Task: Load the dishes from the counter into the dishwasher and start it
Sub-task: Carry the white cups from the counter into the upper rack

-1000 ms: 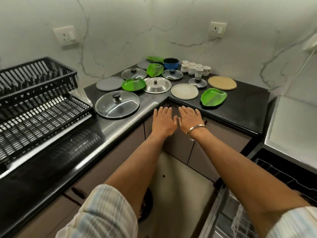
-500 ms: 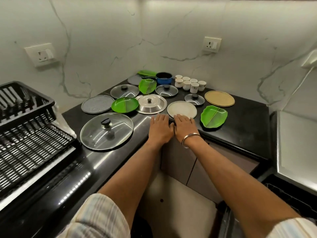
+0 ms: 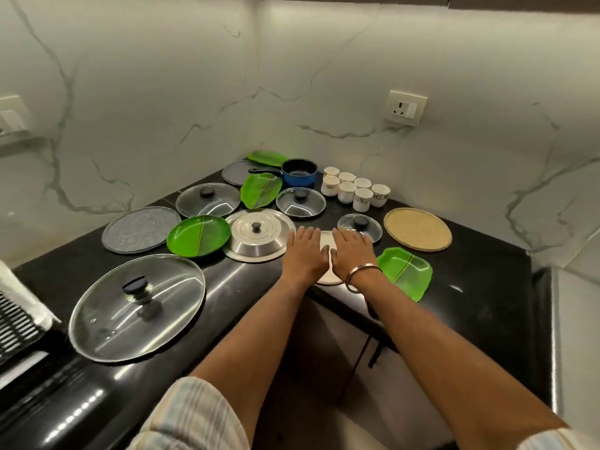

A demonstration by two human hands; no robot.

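Note:
Both my hands lie flat, side by side, over a white round plate [image 3: 325,242] near the inner corner of the black counter [image 3: 480,297]. My left hand [image 3: 303,253] covers the plate's left part, my right hand [image 3: 352,251] its right part; fingers are straight. Around them sit a steel lid [image 3: 259,235], a small glass lid [image 3: 359,226], a green leaf-shaped plate [image 3: 406,272], a round green plate [image 3: 198,236] and a big glass lid [image 3: 138,306]. The dishwasher is out of view.
Further back stand a blue saucepan [image 3: 298,173], several white cups [image 3: 355,188], two more glass lids [image 3: 207,199] [image 3: 300,203], a tan round plate [image 3: 417,228], grey plates [image 3: 140,229] and green leaf plates [image 3: 260,190]. A black dish rack [image 3: 16,323] is at the left edge.
My hands moved forward from the counter's front edge onto the white plate. The view swung up and right, so the dish rack and the dishwasher at lower right slid out of sight.

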